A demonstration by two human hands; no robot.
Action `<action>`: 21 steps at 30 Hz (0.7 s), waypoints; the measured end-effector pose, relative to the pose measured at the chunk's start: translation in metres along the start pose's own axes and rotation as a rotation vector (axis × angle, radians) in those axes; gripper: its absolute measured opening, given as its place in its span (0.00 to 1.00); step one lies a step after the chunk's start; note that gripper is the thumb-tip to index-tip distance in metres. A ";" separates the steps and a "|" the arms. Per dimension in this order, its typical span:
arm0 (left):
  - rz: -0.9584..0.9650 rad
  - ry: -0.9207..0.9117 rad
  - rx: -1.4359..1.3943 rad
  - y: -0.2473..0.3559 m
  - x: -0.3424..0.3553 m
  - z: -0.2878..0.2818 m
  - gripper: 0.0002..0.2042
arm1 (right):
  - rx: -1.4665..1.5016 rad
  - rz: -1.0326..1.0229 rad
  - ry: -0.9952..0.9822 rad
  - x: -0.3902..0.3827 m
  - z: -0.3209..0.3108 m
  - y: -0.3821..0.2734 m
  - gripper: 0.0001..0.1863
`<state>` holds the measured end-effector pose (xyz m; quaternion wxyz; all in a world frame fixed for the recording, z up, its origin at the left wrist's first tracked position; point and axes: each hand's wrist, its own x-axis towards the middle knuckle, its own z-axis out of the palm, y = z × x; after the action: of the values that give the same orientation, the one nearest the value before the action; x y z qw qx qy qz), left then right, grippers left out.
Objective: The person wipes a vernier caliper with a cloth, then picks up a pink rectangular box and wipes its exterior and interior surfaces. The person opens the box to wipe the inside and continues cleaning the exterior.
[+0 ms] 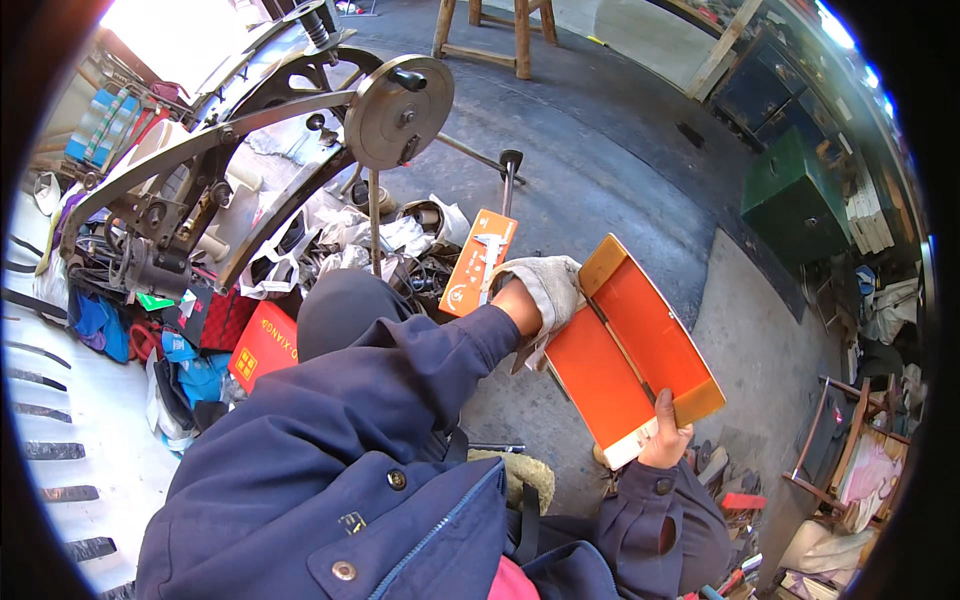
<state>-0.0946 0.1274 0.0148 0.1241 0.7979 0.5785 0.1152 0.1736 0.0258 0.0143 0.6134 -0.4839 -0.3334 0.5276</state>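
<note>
My left hand (545,290), in a grey work glove, reaches forward from a dark blue sleeve. It is closed on a flat orange package (478,262) with a picture of a measuring tool, which sticks out to its left. The glove's fingers also press the upper left edge of an open, empty orange box (630,350). My bare right hand (665,432) grips the lower right corner of that box, thumb on the inside wall. The box is tilted, open side toward me, above the concrete floor.
A big metal machine with a round wheel (400,110) stands ahead left over a heap of bags and parts. A red box (262,345) lies beside my knee. A wooden stool (500,30) stands far ahead, a green metal cabinet (795,200) at right, a wooden chair (850,460) lower right.
</note>
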 end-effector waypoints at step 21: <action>0.002 -0.347 -0.121 0.003 0.001 -0.009 0.09 | -0.204 -0.096 -0.009 0.000 0.005 -0.014 0.07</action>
<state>-0.0943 0.1275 0.0242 0.2698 0.7975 0.5396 0.0107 0.1737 0.0271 0.0287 0.5840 -0.5249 -0.4112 0.4629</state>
